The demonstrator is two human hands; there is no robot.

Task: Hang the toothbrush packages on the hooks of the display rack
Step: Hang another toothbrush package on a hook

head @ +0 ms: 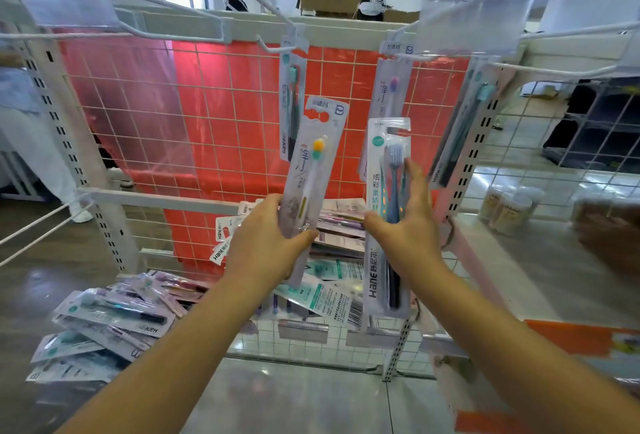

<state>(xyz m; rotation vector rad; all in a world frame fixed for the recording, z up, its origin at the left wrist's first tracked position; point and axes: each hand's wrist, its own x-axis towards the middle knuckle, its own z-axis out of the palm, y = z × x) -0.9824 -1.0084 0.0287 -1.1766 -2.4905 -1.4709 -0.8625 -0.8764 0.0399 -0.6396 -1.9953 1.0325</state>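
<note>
Head view — white display rack (104,142) with red-backed wire grid, three toothbrush packages hanging from its top hooks (277,49), loose package pile (104,322) at its foot, left hand (266,243) gripping an orange-headed toothbrush package (311,170) upright before the grid, right hand (405,225) pinching a blue toothbrush package (386,212) beside it — neither hung.
</note>
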